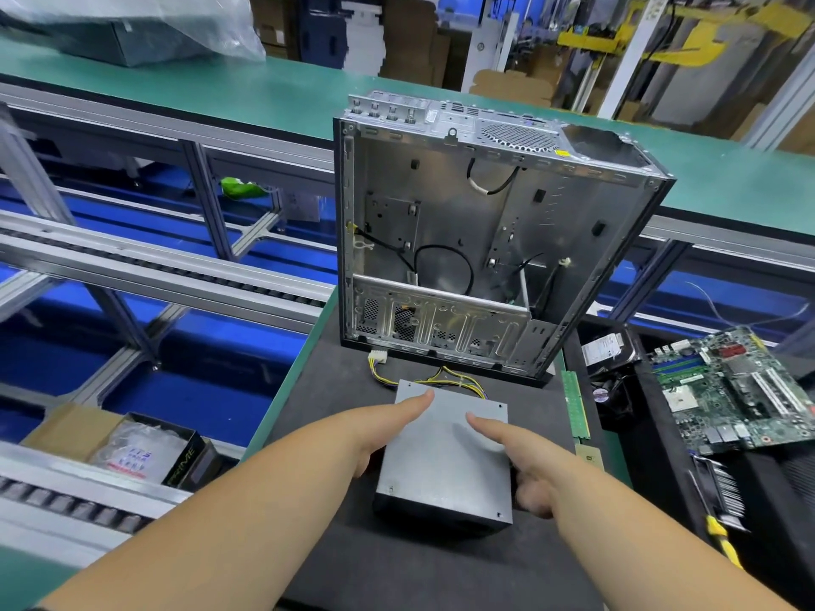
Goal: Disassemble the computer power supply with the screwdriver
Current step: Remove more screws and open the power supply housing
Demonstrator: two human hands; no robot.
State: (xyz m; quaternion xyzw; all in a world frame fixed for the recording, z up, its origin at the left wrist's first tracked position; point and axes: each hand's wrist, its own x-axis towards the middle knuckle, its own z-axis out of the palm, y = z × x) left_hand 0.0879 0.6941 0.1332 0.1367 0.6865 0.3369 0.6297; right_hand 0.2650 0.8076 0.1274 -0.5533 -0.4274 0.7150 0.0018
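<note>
Power supply [443, 452] is gripped from both sides, left hand [388, 427] and right hand [525, 463] clamped on it, thumbs laid flat across its top, forearms stretched forward.

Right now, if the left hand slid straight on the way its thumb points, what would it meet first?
The left hand grips the power supply, thumb pointing up-right across its lid. Straight on, it would likely meet the yellow-and-black cable bundle at the far edge, then the empty computer case. Depth is uncertain.
</note>
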